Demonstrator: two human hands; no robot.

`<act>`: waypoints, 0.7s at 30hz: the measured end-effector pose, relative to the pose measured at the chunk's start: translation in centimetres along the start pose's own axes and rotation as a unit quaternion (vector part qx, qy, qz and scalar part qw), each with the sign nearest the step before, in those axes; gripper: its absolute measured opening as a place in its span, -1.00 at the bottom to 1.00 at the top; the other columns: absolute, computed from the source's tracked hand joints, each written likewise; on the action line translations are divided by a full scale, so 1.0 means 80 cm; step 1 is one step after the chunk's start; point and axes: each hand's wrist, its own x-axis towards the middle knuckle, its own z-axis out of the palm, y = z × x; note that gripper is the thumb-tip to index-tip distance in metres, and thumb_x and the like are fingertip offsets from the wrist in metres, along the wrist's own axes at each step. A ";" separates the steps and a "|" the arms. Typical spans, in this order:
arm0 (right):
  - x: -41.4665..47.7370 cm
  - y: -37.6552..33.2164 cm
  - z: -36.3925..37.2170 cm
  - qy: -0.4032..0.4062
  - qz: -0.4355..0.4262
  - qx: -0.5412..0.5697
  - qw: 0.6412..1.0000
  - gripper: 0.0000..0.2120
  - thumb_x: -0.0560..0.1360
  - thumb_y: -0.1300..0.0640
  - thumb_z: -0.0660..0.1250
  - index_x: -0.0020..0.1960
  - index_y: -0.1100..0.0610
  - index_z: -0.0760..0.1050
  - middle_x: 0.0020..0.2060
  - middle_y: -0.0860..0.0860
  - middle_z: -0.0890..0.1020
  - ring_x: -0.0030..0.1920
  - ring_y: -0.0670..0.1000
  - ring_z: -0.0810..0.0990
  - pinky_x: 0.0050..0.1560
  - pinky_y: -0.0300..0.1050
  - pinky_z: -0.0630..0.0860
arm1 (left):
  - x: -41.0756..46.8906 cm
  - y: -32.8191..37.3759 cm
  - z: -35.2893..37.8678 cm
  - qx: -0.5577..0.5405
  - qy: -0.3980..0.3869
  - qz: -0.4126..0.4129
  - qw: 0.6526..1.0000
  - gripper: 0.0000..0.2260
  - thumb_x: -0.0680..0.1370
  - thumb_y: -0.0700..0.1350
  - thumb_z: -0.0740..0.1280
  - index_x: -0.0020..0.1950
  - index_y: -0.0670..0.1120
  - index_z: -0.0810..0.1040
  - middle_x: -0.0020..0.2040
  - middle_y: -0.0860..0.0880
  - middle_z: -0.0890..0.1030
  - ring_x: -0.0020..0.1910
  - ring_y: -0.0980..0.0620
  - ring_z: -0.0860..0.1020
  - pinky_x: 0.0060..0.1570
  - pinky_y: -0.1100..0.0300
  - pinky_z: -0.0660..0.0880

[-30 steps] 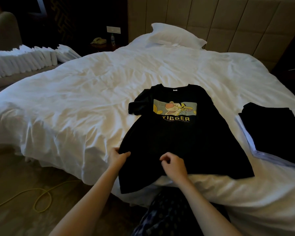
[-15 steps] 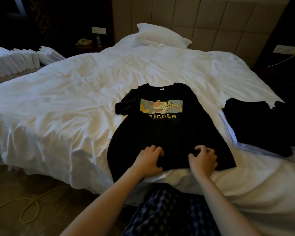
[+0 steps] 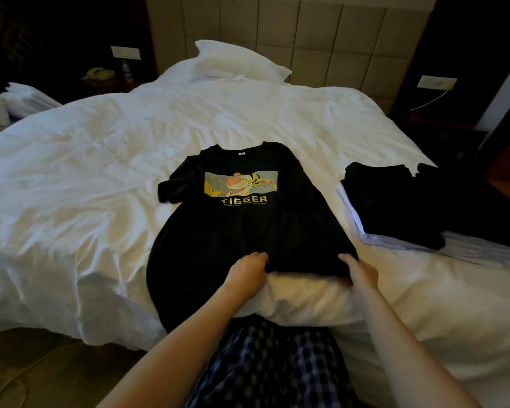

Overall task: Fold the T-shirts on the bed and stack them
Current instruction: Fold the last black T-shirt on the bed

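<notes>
A black T-shirt (image 3: 248,225) with a Tigger print lies face up on the white bed (image 3: 86,172), its right side folded in and its left sleeve sticking out. My left hand (image 3: 248,273) grips the shirt's bottom hem near the middle. My right hand (image 3: 361,270) grips the hem at its lower right corner. The lower left part of the shirt hangs over the bed's edge. A stack of folded dark shirts (image 3: 395,201) lies to the right, on top of some lighter folded ones.
A white pillow (image 3: 239,61) lies at the padded headboard. Folded white linen (image 3: 9,101) is piled at the far left. A nightstand with a phone (image 3: 99,73) and a bottle stands behind the bed. A yellow cable (image 3: 18,375) runs on the floor.
My hands have slid rightward along the hem, from the shirt's left part to its middle and right corner. The head view has turned right and come closer.
</notes>
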 end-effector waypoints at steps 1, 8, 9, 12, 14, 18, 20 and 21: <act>-0.001 0.000 0.001 0.004 -0.001 0.025 1.000 -0.84 0.41 0.18 0.41 -0.05 0.22 0.54 -0.13 0.14 0.59 -0.05 0.16 0.56 0.00 0.08 0.50 | -0.002 0.002 -0.004 -0.025 0.002 -0.011 1.000 -0.72 0.59 -0.22 0.11 0.26 -0.15 0.43 0.15 -0.16 0.54 0.07 -0.18 0.53 -0.07 0.05 0.46; -0.034 -0.008 -0.003 0.016 0.002 0.191 0.982 -0.91 0.39 0.30 0.25 -0.26 0.17 0.41 -0.25 0.06 0.50 -0.23 0.05 0.46 -0.27 -0.11 0.36 | -0.008 0.008 -0.021 -0.014 -0.059 0.005 0.998 -0.63 0.59 -0.10 0.11 0.39 -0.07 0.40 0.19 -0.17 0.56 0.11 -0.14 0.55 0.06 0.09 0.50; -0.038 -0.008 -0.004 -0.014 0.015 0.212 0.977 -0.92 0.41 0.29 0.24 -0.24 0.16 0.44 -0.24 0.05 0.51 -0.23 0.04 0.48 -0.26 -0.14 0.38 | -0.008 0.006 -0.021 -0.024 -0.064 0.000 0.998 -0.64 0.58 -0.06 0.13 0.36 -0.08 0.42 0.12 -0.15 0.59 0.04 -0.11 0.57 0.00 0.10 0.51; -0.046 -0.010 -0.010 -0.127 0.009 0.273 0.954 -0.85 0.49 0.30 0.15 -0.16 0.16 0.47 -0.21 0.05 0.55 -0.17 0.03 0.52 -0.16 -0.16 0.43 | -0.005 0.003 -0.020 -0.071 -0.086 -0.015 0.994 -0.67 0.60 -0.01 0.15 0.33 -0.07 0.43 0.04 -0.11 0.61 -0.07 -0.04 0.58 -0.03 0.10 0.51; -0.043 -0.010 -0.014 -0.187 0.000 0.290 0.939 -0.82 0.49 0.33 0.12 -0.11 0.18 0.49 -0.14 0.09 0.57 -0.09 0.06 0.54 -0.04 -0.14 0.45 | -0.001 0.001 -0.020 -0.109 -0.073 -0.038 0.991 -0.72 0.62 -0.03 0.13 0.28 -0.08 0.44 0.10 -0.10 0.59 -0.01 -0.03 0.56 -0.04 0.13 0.48; -0.048 -0.011 -0.011 -0.227 0.011 0.044 0.973 -0.91 0.47 0.27 0.33 -0.05 0.26 0.53 -0.05 0.13 0.60 0.00 0.08 0.57 -0.03 -0.13 0.47 | -0.003 0.003 -0.013 -0.075 0.043 -0.040 0.996 -0.80 0.58 -0.15 0.21 0.20 -0.12 0.35 0.10 -0.09 0.49 0.01 -0.02 0.48 -0.06 0.17 0.43; -0.051 -0.011 -0.008 -0.205 0.026 -0.063 0.976 -0.64 0.42 0.18 0.44 0.14 0.30 0.49 0.01 0.15 0.60 0.03 0.11 0.57 -0.09 -0.11 0.49 | -0.009 0.008 -0.009 0.012 0.111 0.013 0.994 -0.83 0.55 -0.23 0.20 0.13 -0.13 0.38 0.10 -0.07 0.44 0.05 -0.03 0.43 -0.02 0.21 0.37; -0.053 -0.011 -0.009 -0.205 0.046 -0.050 0.976 -0.58 0.43 0.16 0.43 0.21 0.32 0.45 0.00 0.17 0.59 0.00 0.12 0.57 -0.15 -0.11 0.49 | -0.012 0.011 -0.007 0.042 0.122 0.055 0.990 -0.85 0.55 -0.25 0.19 0.11 -0.12 0.40 0.09 -0.06 0.43 0.05 -0.03 0.42 -0.04 0.23 0.34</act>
